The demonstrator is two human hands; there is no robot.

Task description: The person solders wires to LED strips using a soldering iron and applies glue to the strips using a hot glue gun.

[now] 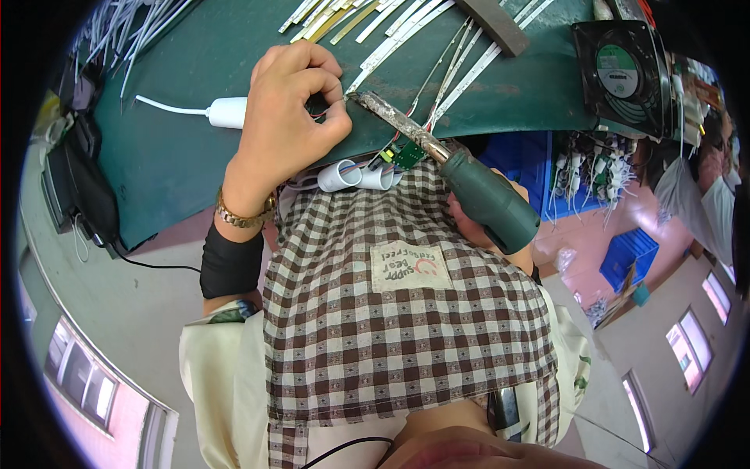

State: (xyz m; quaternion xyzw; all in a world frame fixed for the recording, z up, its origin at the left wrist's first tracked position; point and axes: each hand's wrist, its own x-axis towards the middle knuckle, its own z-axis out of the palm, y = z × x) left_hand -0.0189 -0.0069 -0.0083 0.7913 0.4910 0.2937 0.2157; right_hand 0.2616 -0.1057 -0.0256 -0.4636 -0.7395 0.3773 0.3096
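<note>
My right hand (468, 225) grips the dark green handle of a soldering iron (488, 199), whose handle covers most of my fingers. Its tarnished metal tip reaches to the end of a white LED strip (384, 56), beside my left fingertips. My left hand (293, 109) is closed in a pinch on a thin reddish wire (319, 116). A white plastic housing (226, 112) with a white cord sticks out from behind that hand. Nearer me, at the table edge, are white tubes (341, 177) and a green circuit board (408, 155) with wires attached.
More LED strips (336, 22) lie across the green table (180, 168), with a dark bar (494, 25) over some. White cables (144, 27) are bunched at far left. A black fan (623, 76) stands at right, above a blue bin (539, 168) and hanging wired boards (591, 173).
</note>
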